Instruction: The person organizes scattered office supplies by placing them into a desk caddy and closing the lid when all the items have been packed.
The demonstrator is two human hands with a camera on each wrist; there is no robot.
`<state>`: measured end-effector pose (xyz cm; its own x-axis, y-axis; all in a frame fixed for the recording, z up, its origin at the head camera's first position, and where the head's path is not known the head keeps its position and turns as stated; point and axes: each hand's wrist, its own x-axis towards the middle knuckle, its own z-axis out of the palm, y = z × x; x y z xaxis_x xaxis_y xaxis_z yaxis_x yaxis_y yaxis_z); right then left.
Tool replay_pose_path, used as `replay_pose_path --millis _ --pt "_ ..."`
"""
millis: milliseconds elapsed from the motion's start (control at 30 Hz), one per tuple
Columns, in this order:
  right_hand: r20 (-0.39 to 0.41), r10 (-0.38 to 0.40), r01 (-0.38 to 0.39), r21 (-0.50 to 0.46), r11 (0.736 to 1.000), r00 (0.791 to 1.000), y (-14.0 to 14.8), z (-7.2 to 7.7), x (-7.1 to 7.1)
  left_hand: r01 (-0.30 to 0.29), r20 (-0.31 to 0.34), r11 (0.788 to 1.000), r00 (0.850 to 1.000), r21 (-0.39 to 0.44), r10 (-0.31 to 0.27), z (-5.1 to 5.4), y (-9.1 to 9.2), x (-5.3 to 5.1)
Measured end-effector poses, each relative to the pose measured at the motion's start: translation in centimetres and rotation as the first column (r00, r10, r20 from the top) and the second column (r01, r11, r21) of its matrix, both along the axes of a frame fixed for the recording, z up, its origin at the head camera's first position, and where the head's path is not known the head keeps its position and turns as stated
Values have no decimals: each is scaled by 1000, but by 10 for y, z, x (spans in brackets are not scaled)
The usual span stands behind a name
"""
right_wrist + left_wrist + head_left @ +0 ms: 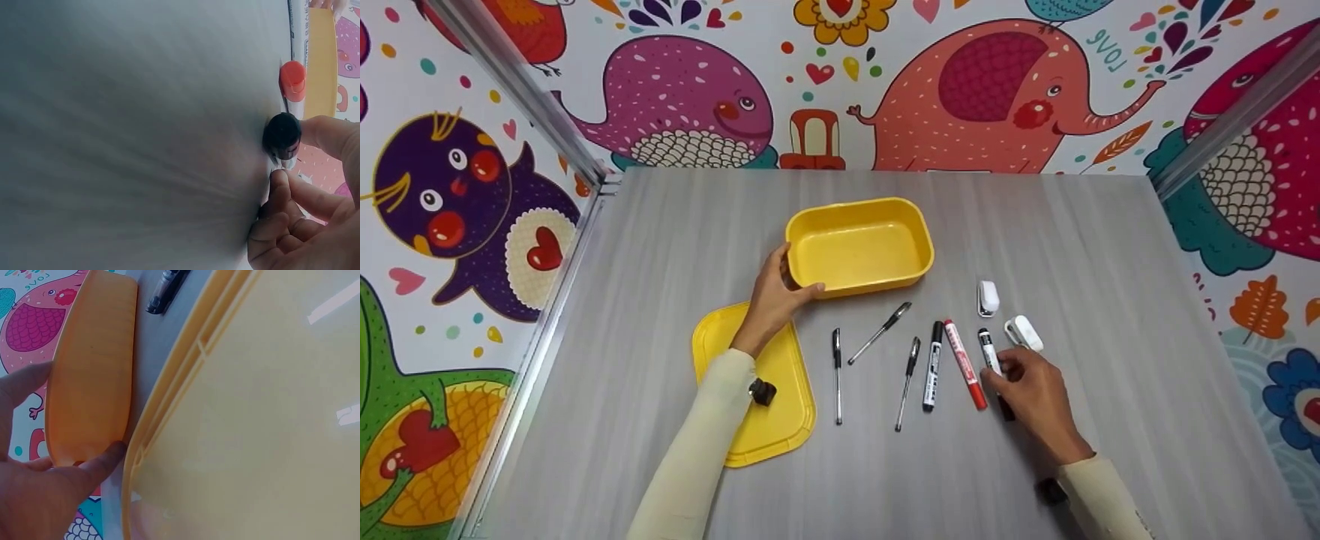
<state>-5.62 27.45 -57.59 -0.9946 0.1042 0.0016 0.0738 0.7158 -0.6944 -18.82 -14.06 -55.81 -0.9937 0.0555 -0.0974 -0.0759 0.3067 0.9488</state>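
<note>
Rightmost marker (pixel 988 348) pinched in my right hand (pixel 1037 391), left hand (pixel 775 301) gripping yellow box (pixel 859 255); likely pickup, next needs lift.

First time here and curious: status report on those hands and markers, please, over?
Left hand gripping yellow box at near-left corner. Right hand pinching rightmost marker. Close around it: red marker alongside, small white item just beyond.

My sleeves (pixel 690 450) are cream; my box (pixel 861 255) and lid (pixel 784 420), yellow.
Red-and-white marker (pixel 964 364), black-and-white markers (pixel 989 350), white staplers (pixel 990 298), streaked grey table (pixel 660 247), wall (pixel 922 127) patterned with multicoloured animals.
</note>
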Motion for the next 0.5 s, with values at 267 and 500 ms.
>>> replay_pose_path --millis 267,500 --pt "37 -21 19 44 999 999 -1 0 -1 1 5 1000 1000 -3 -1 -1 1 -1" --pt "39 -33 30 79 996 999 -4 1 -3 2 14 1000 1000 -2 -2 3 -1 -1"
